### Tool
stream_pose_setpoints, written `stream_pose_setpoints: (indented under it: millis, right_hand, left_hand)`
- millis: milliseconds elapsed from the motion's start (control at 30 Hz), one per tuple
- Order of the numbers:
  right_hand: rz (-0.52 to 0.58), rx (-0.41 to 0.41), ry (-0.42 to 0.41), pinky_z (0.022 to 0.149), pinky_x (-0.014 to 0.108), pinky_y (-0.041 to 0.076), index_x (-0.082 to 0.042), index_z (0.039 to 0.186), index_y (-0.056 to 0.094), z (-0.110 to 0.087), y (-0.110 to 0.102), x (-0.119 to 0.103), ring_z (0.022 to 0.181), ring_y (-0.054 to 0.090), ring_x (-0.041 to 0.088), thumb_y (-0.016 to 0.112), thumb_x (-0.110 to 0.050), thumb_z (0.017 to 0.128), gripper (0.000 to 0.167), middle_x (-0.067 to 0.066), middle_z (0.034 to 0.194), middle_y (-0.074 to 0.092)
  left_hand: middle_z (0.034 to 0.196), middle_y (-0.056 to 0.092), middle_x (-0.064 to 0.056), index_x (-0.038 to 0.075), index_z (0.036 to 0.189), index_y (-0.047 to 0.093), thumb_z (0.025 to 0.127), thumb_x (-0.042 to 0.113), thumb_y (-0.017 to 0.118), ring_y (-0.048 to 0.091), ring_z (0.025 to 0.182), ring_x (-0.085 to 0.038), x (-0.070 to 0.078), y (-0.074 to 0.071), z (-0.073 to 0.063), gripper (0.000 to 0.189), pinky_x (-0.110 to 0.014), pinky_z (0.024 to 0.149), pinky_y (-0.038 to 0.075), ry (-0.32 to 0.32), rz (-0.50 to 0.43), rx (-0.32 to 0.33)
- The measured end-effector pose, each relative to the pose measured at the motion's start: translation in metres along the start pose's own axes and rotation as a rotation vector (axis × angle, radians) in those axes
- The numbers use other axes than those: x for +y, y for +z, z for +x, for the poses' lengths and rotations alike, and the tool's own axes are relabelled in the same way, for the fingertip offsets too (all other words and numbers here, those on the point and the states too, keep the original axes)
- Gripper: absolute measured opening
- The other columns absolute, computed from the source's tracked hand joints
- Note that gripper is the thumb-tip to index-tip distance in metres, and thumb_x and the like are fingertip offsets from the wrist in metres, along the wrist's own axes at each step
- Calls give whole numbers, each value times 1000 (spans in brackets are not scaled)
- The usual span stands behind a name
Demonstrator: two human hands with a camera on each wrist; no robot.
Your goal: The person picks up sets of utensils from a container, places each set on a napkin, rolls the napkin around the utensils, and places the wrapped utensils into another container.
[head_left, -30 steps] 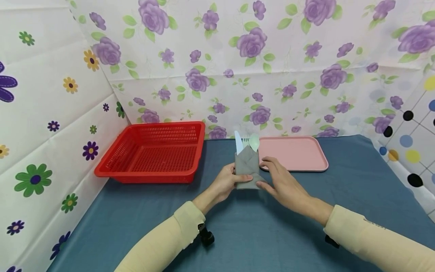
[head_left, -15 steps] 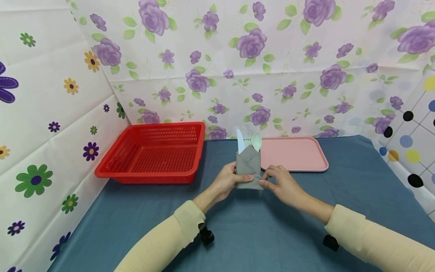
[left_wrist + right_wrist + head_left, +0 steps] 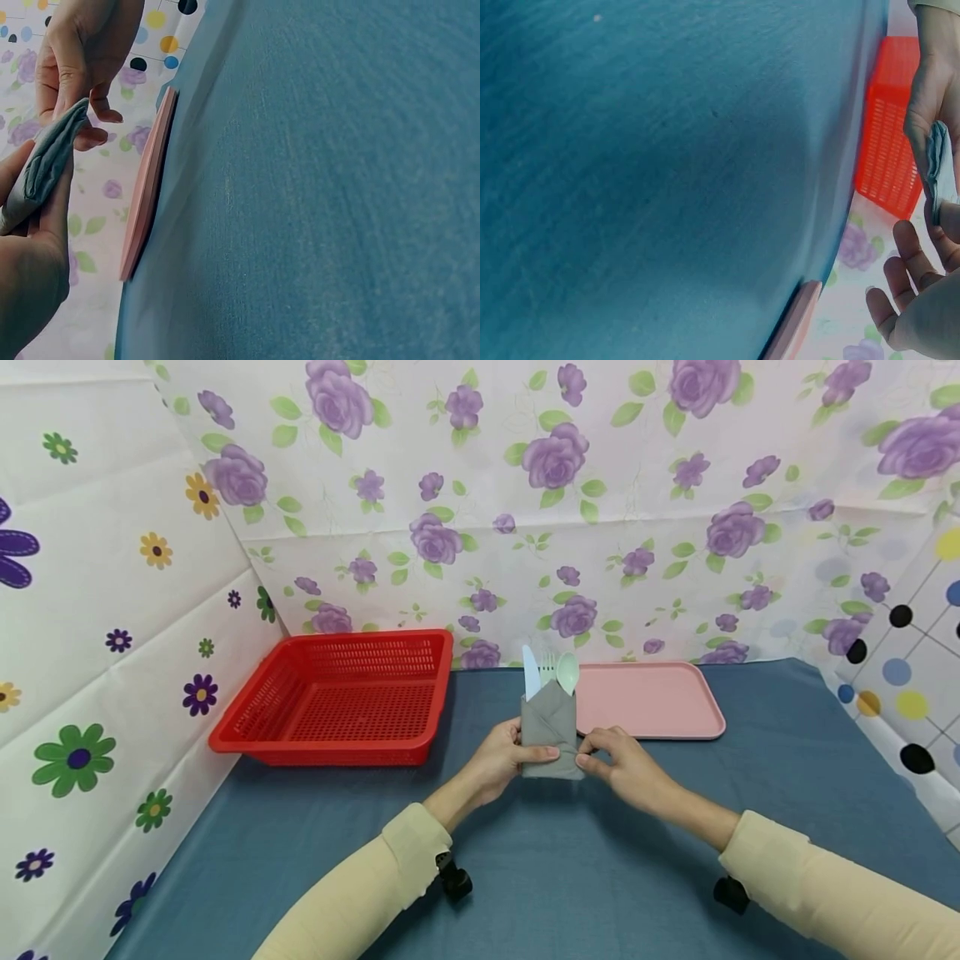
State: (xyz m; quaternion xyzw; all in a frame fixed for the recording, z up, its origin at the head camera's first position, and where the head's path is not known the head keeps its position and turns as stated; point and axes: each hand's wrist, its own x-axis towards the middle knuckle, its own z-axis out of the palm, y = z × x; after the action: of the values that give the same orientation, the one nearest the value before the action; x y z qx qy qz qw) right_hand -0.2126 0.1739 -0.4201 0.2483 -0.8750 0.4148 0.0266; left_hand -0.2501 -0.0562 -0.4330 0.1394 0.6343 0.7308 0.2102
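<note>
A folded grey napkin [image 3: 547, 722] is held up over the table, its pocket facing me. Out of its top stick a pale blue knife [image 3: 531, 672], a pale green fork [image 3: 548, 668] and a pale green spoon [image 3: 567, 672]. My left hand [image 3: 495, 764] grips the napkin from the left, thumb across its front and fingers behind. At the lower right edge, my right hand [image 3: 630, 768] pinches the cloth between thumb and index finger. In the left wrist view the layered bottom edge of the napkin [image 3: 46, 169] shows between both hands.
A red perforated plastic basket [image 3: 322, 747] stands at the back left. Behind the right hand lies a pink tray [image 3: 645, 702] near the table's back edge. Blue cloth [image 3: 585, 893] covers the table, and flowered sheets [image 3: 637, 468] hang around it.
My right hand, earlier with fingers more spread beside the napkin, has closed thumb and index finger on its lower right edge. The napkin has shifted slightly right.
</note>
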Motion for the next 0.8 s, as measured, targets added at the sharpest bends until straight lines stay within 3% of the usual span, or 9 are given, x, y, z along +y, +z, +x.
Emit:
stream_pose_setpoints:
  millis: [200,400,600,800]
  right_hand:
    - [-15,30,17,81,45,43,-14,91,67,-1,5,3,93,51,25,67,-11,102,12,-3,89,60]
    - [-2,139,-1,82,43,38,-13,94,59,-4,10,5,92,48,30,73,-12,99,14,-1,91,57]
    - [-108,273,-109,90,49,34,-13,92,64,-7,16,5,94,50,31,79,-8,92,15,4,96,59]
    - [-197,353,-106,87,45,33,-12,91,70,-11,21,0,89,50,30,80,-5,91,12,-1,89,57]
  left_hand:
    - [116,72,-6,0,138,57,94,-3,72,71,99,-16,-1,1,0,46,-34,89,59,4,-11,-4]
    - [117,72,-7,0,138,58,93,-3,72,71,100,-16,-2,3,0,47,-34,88,59,6,-19,4]
    - [119,71,-8,0,138,57,93,-2,73,71,101,-17,-1,5,1,48,-33,87,59,25,-23,28]
    - [120,71,-10,0,139,58,93,0,75,71,100,-17,-1,7,2,49,-33,86,60,35,-19,53]
